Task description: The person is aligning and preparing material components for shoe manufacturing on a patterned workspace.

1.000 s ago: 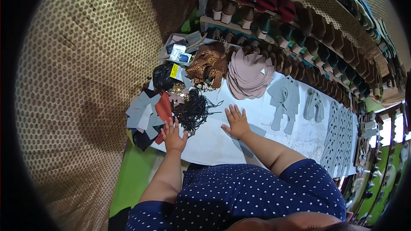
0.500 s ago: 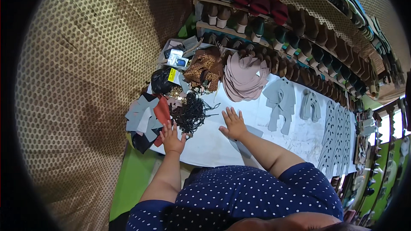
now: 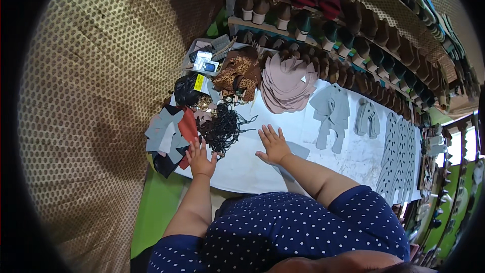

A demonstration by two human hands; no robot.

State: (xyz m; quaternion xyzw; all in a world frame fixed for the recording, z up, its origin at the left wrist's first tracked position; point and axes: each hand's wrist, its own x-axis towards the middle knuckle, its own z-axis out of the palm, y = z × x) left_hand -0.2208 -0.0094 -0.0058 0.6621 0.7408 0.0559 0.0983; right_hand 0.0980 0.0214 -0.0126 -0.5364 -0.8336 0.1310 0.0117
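Observation:
Both hands are empty, with fingers spread and palms down, at the near part of a white-covered table (image 3: 241,169). My left hand (image 3: 201,162) is beside a heap of grey cut pieces (image 3: 160,130) and a red-orange piece (image 3: 188,125). Its fingertips reach the heap's edge; whether they touch it I cannot tell. Just beyond lies a tangle of thin black straps (image 3: 225,127), between the two hands. My right hand (image 3: 274,146) is to the right of the straps, apart from them. A flat grey piece (image 3: 299,150) shows partly behind that wrist.
Farther back are leopard-print pieces (image 3: 238,75), a black plastic bag (image 3: 186,90) and fanned pink cut pieces (image 3: 288,91). Grey cut pieces (image 3: 332,112) and long grey strips with holes (image 3: 390,159) lie to the right. Shelves of shoes (image 3: 327,40) line the back; a patterned curtain (image 3: 101,121) hangs left.
The whole view has shifted slightly, with the table contents a little higher and to the left. Both hands keep nearly the same place and spread. Nothing was picked up.

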